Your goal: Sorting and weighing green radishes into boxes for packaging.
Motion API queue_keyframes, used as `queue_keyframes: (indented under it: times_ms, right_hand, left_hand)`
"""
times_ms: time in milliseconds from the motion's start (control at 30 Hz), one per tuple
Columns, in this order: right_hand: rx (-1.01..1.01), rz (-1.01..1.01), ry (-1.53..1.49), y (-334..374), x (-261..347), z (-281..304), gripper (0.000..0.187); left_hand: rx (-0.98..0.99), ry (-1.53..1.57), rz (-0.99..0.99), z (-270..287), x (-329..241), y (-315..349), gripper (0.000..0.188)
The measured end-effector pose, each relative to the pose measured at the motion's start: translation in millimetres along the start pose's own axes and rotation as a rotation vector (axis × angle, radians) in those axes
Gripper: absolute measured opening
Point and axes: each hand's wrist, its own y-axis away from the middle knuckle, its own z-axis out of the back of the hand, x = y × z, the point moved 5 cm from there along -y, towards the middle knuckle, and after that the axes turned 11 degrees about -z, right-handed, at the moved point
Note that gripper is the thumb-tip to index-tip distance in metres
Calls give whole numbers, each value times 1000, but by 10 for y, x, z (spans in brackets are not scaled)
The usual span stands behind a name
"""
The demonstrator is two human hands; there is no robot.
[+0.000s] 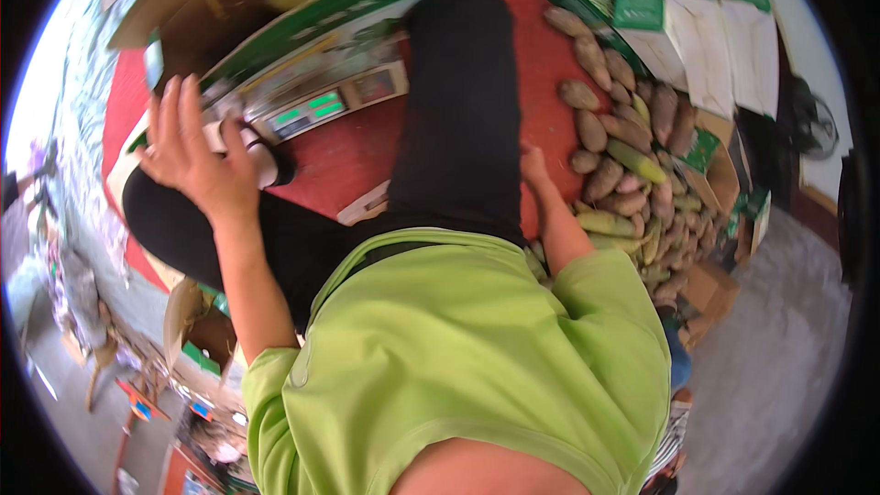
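The open box (348, 5) appears to rest on the scale (374, 87). For a steady reading, the box should probably sit level, with both hands clear. Left hand (191, 148): left of the scale, fingers extended, empty, beside the box; contact unclear. Right hand (533, 165): right of the scale, well apart from the box, partly hidden by the leg (458, 110); grip cannot be determined.

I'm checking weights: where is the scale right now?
In the head view, the scale is at upper left, by the near side of the open box, between the left hand and right trouser leg.
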Motion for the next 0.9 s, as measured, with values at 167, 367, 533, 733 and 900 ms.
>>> queue_keyframes:
  times_ms: [167,367,533,733,900]
  right_hand:
    - [119,-57,56,417,-577,-503,32]
    - [238,-272,174,688,-395,-564,30]
    - [35,-299,459,544,-805,-198,29]
    - [26,-512,748,591,-835,475,44]
    - [99,-562,804,769,-1156,579,77]
  left_hand:
    - [-6,-110,-109,51,-64,-89,49]
    - [-39,-91,-135,16,36,-25,50]
    - [-33,-105,-142,9,25,-46,51]
    - [-2,-118,-103,24,16,-2,54]
    - [57,-176,-86,-34,4,-6,59]
